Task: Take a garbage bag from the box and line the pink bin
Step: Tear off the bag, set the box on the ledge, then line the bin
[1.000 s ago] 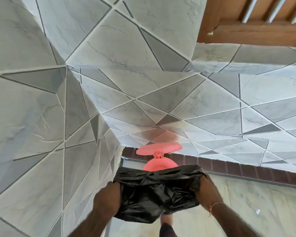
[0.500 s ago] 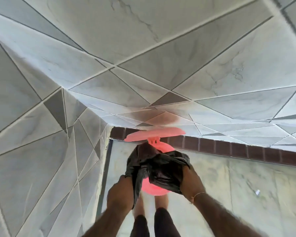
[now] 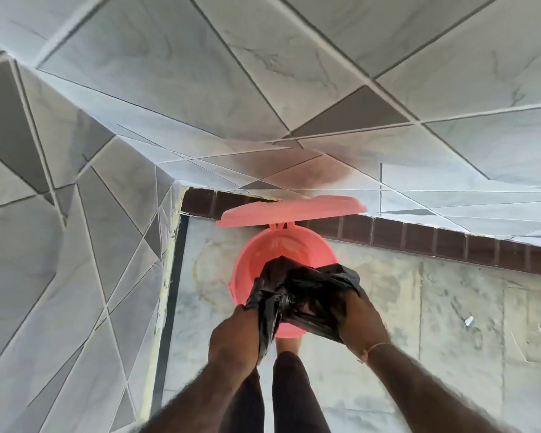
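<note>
The pink bin point(image 3: 263, 257) stands on the floor in a tiled corner, its lid point(image 3: 291, 210) flipped up against the wall. A black garbage bag point(image 3: 306, 295) is bunched over the near half of the bin's mouth, with part of it hanging inside. My left hand point(image 3: 235, 335) grips the bag's left edge at the near left of the rim. My right hand point(image 3: 361, 323) grips the bag's right side at the near right of the rim. The far inside of the bin shows bare pink. The box is not in view.
Grey tiled walls point(image 3: 75, 245) close in on the left and behind the bin, with a brown brick skirting point(image 3: 419, 242) along the back wall. My legs point(image 3: 281, 395) stand just in front of the bin. Pale stone floor point(image 3: 450, 323) extends to the right.
The view has tilted down onto the bin. Both hands have lowered the bag from in front of the bin to its mouth, and the bag is gathered narrower than a second ago.
</note>
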